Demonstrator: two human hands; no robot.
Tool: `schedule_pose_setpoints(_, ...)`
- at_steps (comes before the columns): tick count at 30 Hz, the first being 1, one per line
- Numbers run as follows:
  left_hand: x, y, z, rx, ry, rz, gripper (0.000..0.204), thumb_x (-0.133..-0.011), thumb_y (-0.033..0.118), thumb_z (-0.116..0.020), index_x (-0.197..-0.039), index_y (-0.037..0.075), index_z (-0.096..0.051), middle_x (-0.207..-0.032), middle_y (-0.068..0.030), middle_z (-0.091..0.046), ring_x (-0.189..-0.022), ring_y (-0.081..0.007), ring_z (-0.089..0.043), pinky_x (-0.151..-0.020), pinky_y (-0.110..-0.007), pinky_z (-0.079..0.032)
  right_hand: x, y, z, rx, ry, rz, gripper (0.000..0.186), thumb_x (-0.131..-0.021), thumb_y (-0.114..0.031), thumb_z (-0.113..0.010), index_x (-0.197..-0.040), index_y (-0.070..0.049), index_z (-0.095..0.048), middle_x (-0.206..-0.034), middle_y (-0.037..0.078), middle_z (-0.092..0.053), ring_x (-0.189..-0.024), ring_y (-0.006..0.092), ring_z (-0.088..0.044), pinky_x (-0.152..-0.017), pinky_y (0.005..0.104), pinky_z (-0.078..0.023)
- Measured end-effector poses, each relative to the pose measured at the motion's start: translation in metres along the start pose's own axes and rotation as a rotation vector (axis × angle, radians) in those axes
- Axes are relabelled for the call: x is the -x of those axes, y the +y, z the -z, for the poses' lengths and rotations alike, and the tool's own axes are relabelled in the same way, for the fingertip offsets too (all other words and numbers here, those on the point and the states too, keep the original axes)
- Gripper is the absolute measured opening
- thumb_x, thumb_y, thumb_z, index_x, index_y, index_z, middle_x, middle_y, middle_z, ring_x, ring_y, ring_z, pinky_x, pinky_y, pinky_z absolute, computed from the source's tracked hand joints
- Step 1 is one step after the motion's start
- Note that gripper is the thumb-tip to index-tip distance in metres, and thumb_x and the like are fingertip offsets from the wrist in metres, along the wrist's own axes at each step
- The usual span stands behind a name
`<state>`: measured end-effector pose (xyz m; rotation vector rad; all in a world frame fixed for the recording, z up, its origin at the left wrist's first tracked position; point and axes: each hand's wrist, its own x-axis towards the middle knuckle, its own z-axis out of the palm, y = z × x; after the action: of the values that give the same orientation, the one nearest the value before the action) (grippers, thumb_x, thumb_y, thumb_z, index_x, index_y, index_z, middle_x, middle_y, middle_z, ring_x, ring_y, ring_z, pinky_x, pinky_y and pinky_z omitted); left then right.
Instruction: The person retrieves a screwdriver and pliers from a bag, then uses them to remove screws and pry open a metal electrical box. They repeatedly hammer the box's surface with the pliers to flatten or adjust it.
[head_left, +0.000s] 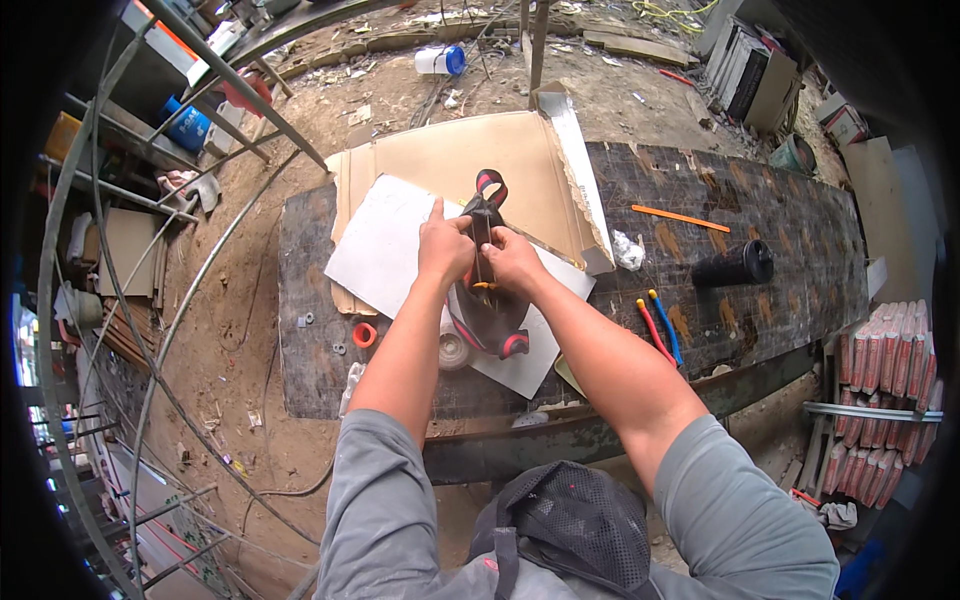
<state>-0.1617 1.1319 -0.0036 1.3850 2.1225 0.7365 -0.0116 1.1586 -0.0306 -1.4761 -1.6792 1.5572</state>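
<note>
My left hand (445,247) and my right hand (513,263) meet over the board, one on each side of a dark pouch-like thing (495,318) with red-trimmed strap loops. The fingers of both hands close on its upper part, while my left index finger points away from me. A small orange piece (484,286) shows just below the hands. Under the pouch lie a white sheet (378,240) and a brown cardboard piece (440,155). Close to my left forearm are a round whitish roll (453,350) and a red ring (364,335). The hands hide part of the pouch.
On the worn dark board (640,170) lie red-and-blue-handled pliers (660,328), a black cylinder (735,264), an orange strip (680,218) and crumpled white plastic (628,251). Metal bars (205,265) stand at left; stacked reddish packs (885,350) stand at right.
</note>
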Motion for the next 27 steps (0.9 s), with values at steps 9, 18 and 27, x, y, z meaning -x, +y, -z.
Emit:
schedule_pose_setpoints(9,0.005,-0.001,-0.004,0.32,0.004,0.012,0.041,-0.087,0.016,-0.058,-0.119,0.002,-0.078,-0.155,-0.033,-0.05,-0.147,-0.0403,-0.048,-0.121,-0.041,-0.038,0.082,-0.062,0.02,0.186,0.024,0.106,0.021,-0.102,-0.019,-0.066,-0.115,-0.004,-0.073,-0.106,0.015,-0.078,-0.102,0.0247,-0.075,-0.092,0.0382,-0.056)
schedule_pose_setpoints(18,0.158,0.109,0.029,0.96,-0.388,-0.097,0.046,-0.115,0.035,-0.05,-0.14,0.0,-0.063,-0.09,-0.0028,-0.069,-0.076,-0.0088,-0.063,-0.068,-0.025,-0.051,0.154,-0.092,0.117,-0.742,-0.045,0.307,0.038,-0.114,-0.026,-0.053,-0.14,0.001,-0.06,-0.118,0.008,-0.075,-0.103,0.0122,-0.07,-0.091,0.03,-0.057)
schedule_pose_setpoints(27,0.235,0.128,0.01,1.196,-0.584,-0.026,0.042,-0.115,0.037,-0.046,-0.134,0.003,-0.062,-0.075,-0.0086,-0.063,-0.061,-0.0147,-0.059,-0.058,-0.028,-0.048,0.235,0.166,0.25,0.714,0.414,-0.598,0.108,-0.079,-0.041,-0.087,-0.164,-0.01,-0.029,-0.167,0.018,-0.033,-0.156,0.0408,-0.028,-0.126,0.0512,-0.028)
